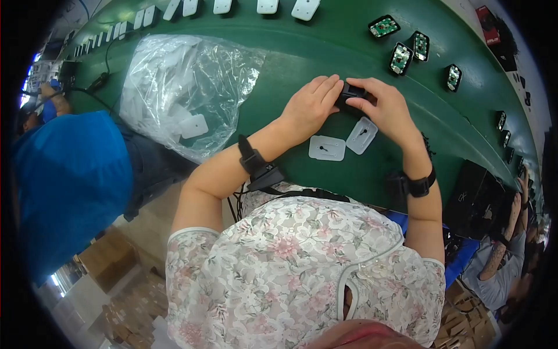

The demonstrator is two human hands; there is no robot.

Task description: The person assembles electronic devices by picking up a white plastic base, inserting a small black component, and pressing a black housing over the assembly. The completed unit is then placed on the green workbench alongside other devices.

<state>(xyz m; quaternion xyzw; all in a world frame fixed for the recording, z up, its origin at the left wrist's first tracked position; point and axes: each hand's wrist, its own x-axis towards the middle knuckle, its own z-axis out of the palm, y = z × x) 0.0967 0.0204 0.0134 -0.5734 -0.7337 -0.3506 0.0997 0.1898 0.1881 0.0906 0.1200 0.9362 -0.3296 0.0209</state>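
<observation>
Between my two hands is a small black casing (pixel 351 92) on the green table. My left hand (pixel 314 103) lies against its left side with the fingers held together. With thumb and fingers, my right hand (pixel 385 106) grips the right end; my fingers hide part of the casing. Just below it are two white plastic covers with a small dark mark in the middle: one cover (pixel 326 148) lies flat near my left wrist, the other cover (pixel 361 135) is angled under my right hand.
A clear plastic bag (pixel 192 75) of white parts lies to the left. White units (pixel 222 6) line the far edge. Black casings with green circuit boards (pixel 401 58) stand at the far right. A black box (pixel 475 198) is near my right forearm. A person in blue (pixel 75 174) is at left.
</observation>
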